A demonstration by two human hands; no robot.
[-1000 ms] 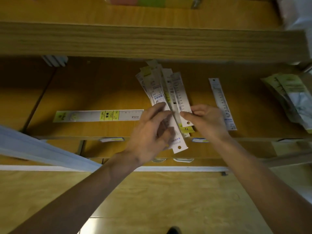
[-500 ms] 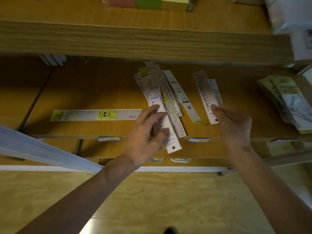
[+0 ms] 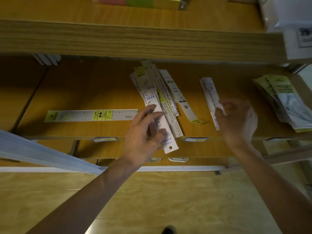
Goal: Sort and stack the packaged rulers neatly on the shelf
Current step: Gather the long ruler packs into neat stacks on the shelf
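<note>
Left hand [image 3: 143, 132] pinching the fanned ruler pile [image 3: 157, 98] at shelf [image 3: 84, 130] centre. Right hand [image 3: 236, 120], at three o'clock of the pile, gripping two small rulers [image 3: 210, 93]. Long ruler [image 3: 91, 115] lying flat at nine o'clock.

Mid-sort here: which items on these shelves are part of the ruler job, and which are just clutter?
Job:
- fanned ruler pile under the left hand
- small ruler stack held by the right hand
- long ruler lying alone

Clutter:
- green-white packets
- coloured blocks above
</note>
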